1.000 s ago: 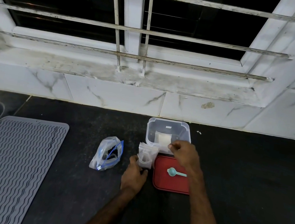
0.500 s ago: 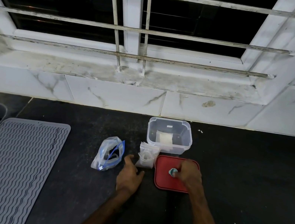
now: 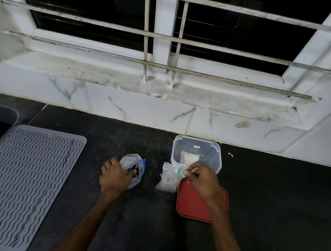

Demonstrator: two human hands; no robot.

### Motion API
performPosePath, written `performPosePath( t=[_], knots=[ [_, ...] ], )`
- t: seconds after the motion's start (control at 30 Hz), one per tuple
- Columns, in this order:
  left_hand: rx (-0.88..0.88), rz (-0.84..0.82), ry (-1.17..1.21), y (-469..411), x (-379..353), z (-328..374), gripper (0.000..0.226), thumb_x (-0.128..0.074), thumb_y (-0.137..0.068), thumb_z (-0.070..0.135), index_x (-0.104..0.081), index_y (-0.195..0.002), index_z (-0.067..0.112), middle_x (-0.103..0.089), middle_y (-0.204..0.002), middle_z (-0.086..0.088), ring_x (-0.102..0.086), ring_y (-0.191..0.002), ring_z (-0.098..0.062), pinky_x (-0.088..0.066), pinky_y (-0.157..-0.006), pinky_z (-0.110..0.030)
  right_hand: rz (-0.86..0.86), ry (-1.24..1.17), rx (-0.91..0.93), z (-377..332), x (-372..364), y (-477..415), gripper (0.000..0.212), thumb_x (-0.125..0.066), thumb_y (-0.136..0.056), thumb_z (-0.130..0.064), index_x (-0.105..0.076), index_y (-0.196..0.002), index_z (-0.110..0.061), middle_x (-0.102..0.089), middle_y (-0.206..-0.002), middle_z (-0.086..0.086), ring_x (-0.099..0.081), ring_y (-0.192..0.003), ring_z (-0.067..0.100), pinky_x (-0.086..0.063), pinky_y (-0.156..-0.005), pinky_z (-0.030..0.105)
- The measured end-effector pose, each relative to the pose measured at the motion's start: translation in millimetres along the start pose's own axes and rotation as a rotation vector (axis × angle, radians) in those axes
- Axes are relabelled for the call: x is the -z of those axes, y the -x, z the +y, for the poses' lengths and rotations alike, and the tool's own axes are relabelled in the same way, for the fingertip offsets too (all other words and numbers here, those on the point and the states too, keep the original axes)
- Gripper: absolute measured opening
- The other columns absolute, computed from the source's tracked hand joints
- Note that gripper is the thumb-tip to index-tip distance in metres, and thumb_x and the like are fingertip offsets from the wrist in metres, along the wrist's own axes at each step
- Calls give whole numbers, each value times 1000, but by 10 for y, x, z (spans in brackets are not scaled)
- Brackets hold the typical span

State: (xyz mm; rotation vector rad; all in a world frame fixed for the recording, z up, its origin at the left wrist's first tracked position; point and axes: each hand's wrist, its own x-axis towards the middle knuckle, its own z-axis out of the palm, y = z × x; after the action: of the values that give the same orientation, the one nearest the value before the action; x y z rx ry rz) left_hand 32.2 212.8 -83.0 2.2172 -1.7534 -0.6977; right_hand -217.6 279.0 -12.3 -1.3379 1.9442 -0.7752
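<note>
Left hand (image 3: 116,175) curls over a crumpled zip-seal bag (image 3: 135,162) with a blue strip, gripping it where it lies on the dark surface (image 3: 277,210). Right hand (image 3: 204,183) pinches a small teal scoop (image 3: 181,171) between thumb and fingers, its bowl held at the near corner of an open clear plastic tub (image 3: 218,156). The tub stands close to the tiled wall with a white, powder-like mass (image 3: 189,158) at its bottom. Its red lid (image 3: 196,209) lies flat just in front, partly under the right wrist. A limp stack of small clear pouches (image 3: 166,180) sits between the lid and the zip-seal bag, and a ribbed grey drying mat (image 3: 15,177) lies well to the left. The work looks to be at the scooping stage, with tool and bag both in hand. The next move likely calls for dipping the scoop into the tub while the left hand brings a bag's mouth open and close, so nothing spills.
</note>
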Motion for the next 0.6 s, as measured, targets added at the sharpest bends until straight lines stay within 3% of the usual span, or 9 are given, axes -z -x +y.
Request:
performPosePath(
  t=[0.1, 0.2, 0.3, 0.4, 0.53, 0.6],
  knots=[
    [8, -102, -32, -143, 22, -96, 57, -59, -88, 49, -53, -122, 4, -53, -127, -18, -51, -117, -33, -48, -92, -43, -146, -34, 48, -234, -363, -27, 17, -62, -85, 3, -66, -96, -10, -74, -83, 11, -67, -68, 11, -57, -70, 33],
    [27, -137, -25, -199, 15, -129, 49, -52, -92, 46, -60, -117, 5, -57, -123, -18, -54, -113, -33, -47, -92, -40, -179, 17, 53, -440, -773, -68, 14, -67, -82, -2, -69, -94, -9, -73, -84, 12, -63, -60, 12, -58, -68, 33],
    [36, -171, 87, -150, 27, -101, 45, -48, -94, 41, -63, -113, 3, -64, -115, -17, -60, -108, -33, -48, -90, -37, -139, 246, 75, -599, -1112, -107, 5, -66, -84, -13, -71, -84, -13, -72, -86, 7, -68, -80, 21, -55, -73, 30],
    [79, -179, 261, -113, 60, -121, 44, -52, -95, 39, -64, -112, 1, -66, -111, -20, -62, -106, -36, -47, -85, -36, -169, 405, 70, -652, -1384, -108, 21, -55, -91, -20, -71, -98, -8, -71, -99, 11, -67, -94, 26, -52, -81, 33],
    [178, -227, 573, -61, 93, -211, 21, -67, -89, 29, -69, -88, 9, -67, -85, -10, -66, -93, -29, -48, -75, -32, -178, 465, 28, -659, -1560, -99, 28, -51, -96, -21, -64, -116, -7, -68, -112, 14, -64, -105, 29, -50, -91, 38],
    [256, -219, 659, -45, 112, -283, 13, -73, -85, 23, -67, -83, 11, -68, -83, -10, -67, -87, -27, -51, -75, -34, -147, 480, 1, -644, -1602, -112, 29, -51, -96, -20, -62, -119, -6, -65, -118, 14, -62, -110, 29, -47, -93, 37]
  ],
)
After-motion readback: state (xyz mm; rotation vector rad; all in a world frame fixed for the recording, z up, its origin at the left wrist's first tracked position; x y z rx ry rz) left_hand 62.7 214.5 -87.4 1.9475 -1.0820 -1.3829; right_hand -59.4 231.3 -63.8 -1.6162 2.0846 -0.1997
